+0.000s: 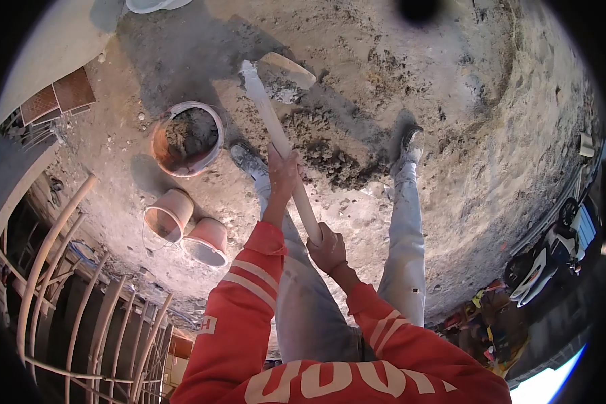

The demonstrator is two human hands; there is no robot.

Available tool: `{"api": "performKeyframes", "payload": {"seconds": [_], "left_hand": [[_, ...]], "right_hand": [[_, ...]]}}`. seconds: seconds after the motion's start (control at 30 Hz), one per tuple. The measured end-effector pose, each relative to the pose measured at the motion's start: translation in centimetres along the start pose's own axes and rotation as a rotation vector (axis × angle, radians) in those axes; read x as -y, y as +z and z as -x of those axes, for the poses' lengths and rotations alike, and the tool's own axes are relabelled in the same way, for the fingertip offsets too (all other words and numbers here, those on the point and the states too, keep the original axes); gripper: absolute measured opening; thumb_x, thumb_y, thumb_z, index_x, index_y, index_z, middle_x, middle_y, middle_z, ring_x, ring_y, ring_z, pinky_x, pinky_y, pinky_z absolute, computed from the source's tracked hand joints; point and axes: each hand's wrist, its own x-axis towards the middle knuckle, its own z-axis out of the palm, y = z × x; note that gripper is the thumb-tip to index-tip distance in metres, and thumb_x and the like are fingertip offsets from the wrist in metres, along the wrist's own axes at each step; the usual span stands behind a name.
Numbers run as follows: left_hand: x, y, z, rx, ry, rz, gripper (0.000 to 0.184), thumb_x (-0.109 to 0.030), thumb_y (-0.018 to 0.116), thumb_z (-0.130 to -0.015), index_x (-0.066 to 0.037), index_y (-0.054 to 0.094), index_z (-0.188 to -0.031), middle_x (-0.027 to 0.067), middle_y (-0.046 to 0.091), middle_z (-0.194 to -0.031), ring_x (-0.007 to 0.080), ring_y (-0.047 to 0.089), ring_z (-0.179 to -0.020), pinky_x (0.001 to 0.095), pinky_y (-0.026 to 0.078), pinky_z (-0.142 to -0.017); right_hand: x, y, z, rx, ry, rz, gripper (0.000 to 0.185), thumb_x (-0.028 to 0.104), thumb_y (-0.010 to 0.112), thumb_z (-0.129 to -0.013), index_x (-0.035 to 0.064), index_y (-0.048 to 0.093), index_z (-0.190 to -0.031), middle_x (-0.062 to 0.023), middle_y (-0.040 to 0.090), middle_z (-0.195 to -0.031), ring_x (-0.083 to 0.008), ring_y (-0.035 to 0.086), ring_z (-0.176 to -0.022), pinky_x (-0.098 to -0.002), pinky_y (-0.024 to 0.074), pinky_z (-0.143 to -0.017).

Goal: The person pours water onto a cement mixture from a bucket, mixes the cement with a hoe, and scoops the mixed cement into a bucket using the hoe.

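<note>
Both my hands grip the long wooden handle (269,116) of a hoe-like tool. My left hand (284,172) is wrapped round the middle of the handle, and my right hand (327,248) holds its lower end, nearer my body. At the far end, the flat metal blade (286,73) rests at the ground beside a patch of dark, wet mortar (337,161). That patch lies between my feet. Left of the handle stands a bucket (156,143) with grey mortar inside.
Two smaller buckets (176,202) (212,232) lie near my left leg. A wooden pole frame (60,222) is at the lower left. Reddish tiles (74,91) lean at the upper left. A motorcycle (542,266) stands at the right edge, and a pale basin (156,4) is at the top.
</note>
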Motion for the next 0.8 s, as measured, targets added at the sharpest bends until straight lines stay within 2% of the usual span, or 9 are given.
{"api": "performKeyframes", "payload": {"seconds": [0.17,0.3,0.37,0.43,0.47,0.5,0.6,0.7,0.8], "left_hand": [[-4.7,-1.2,-4.4,0.037,-0.059,-0.022,0.019,-0.008,0.055,-0.089,-0.009,0.040,-0.102,0.0034,0.049,-0.070,0.0120,0.048,-0.050,0.0281,0.043,-0.042],[-7.3,-2.7,-7.6,0.057,-0.158,0.006,0.008,-0.006,0.057,-0.086,-0.005,0.050,-0.091,0.0031,0.049,-0.070,0.0113,0.048,-0.051,0.0283,0.042,-0.043],[-9.1,-3.1,-8.7,0.057,-0.173,-0.071,0.005,-0.007,0.054,-0.086,-0.002,0.053,-0.085,0.0042,0.050,-0.068,0.0128,0.046,-0.051,0.0282,0.042,-0.044],[-9.6,-4.4,-10.0,0.135,-0.178,-0.003,0.005,-0.010,0.056,-0.087,-0.005,0.054,-0.088,0.0036,0.051,-0.070,0.0116,0.047,-0.052,0.0256,0.041,-0.045],[-10.2,-5.1,-10.9,0.152,-0.251,-0.001,0.006,-0.010,0.056,-0.087,-0.005,0.054,-0.089,0.0027,0.050,-0.071,0.0103,0.047,-0.052,0.0245,0.041,-0.046],[-10.6,-5.9,-11.7,0.161,-0.328,0.001,0.006,-0.011,0.057,-0.088,-0.005,0.053,-0.090,0.0018,0.050,-0.072,0.0090,0.046,-0.052,0.0233,0.040,-0.046],[-12.0,-6.8,-12.0,0.212,-0.371,0.106,0.014,-0.016,0.058,-0.092,-0.004,0.052,-0.096,-0.0008,0.048,-0.070,0.0033,0.043,-0.052,0.0194,0.040,-0.041],[-12.7,-8.1,-13.3,0.335,-0.417,0.219,0.033,-0.010,0.045,-0.098,0.007,0.038,-0.125,0.0042,0.044,-0.081,0.0037,0.041,-0.052,0.0172,0.041,-0.039],[-13.5,-8.0,-13.2,0.432,-0.422,0.169,0.044,-0.013,0.034,-0.102,0.009,0.022,-0.139,0.0051,0.037,-0.085,0.0039,0.040,-0.054,0.0191,0.044,-0.041]], "right_hand": [[6.1,-1.8,-4.4,0.053,-0.129,-0.249,0.034,0.034,0.060,-0.088,0.0023,0.055,-0.101,-0.0207,0.065,-0.086,-0.0345,0.064,-0.085,-0.0402,0.0500,-0.074],[2.1,-2.2,-3.6,0.159,-0.051,-0.908,0.038,0.033,0.041,-0.100,0.0008,0.060,-0.093,-0.0094,0.066,-0.076,-0.0145,0.065,-0.069,-0.0283,0.0512,-0.064],[-3.6,-1.9,-5.2,-0.016,0.115,-0.730,0.027,0.026,0.049,-0.094,0.0026,0.061,-0.093,-0.0101,0.067,-0.069,-0.0161,0.066,-0.063,-0.0274,0.0521,-0.064],[-15.1,0.6,-8.8,-0.210,0.272,-0.060,0.021,0.027,0.056,-0.083,0.0104,0.067,-0.090,-0.0161,0.070,-0.093,-0.0313,0.069,-0.086,-0.0397,0.0539,-0.075],[-25.3,5.0,-12.1,-0.292,0.298,0.205,0.017,0.021,0.062,-0.079,0.0116,0.070,-0.091,-0.0107,0.071,-0.091,-0.0287,0.068,-0.088,-0.0386,0.0541,-0.078],[-22.8,0.6,-11.6,-0.223,0.606,0.030,0.024,0.026,0.065,-0.076,0.0121,0.070,-0.095,-0.0124,0.069,-0.099,-0.0311,0.066,-0.095,-0.0403,0.0529,-0.082],[-35.7,1.1,-15.3,-0.091,0.688,0.317,0.050,0.026,0.067,-0.074,0.0066,0.052,-0.118,-0.0225,0.056,-0.122,-0.0379,0.056,-0.112,-0.0412,0.0475,-0.093],[-39.8,-2.1,-17.5,-0.247,0.795,0.501,0.067,0.015,0.060,-0.080,0.0135,0.032,-0.141,-0.0197,0.034,-0.145,-0.0342,0.027,-0.138,-0.0497,0.0335,-0.106],[-53.4,-1.7,-21.0,-0.311,0.642,0.482,0.062,0.016,0.062,-0.080,0.0187,0.038,-0.138,-0.0135,0.036,-0.142,-0.0342,0.035,-0.133,-0.0523,0.0347,-0.103]]}}
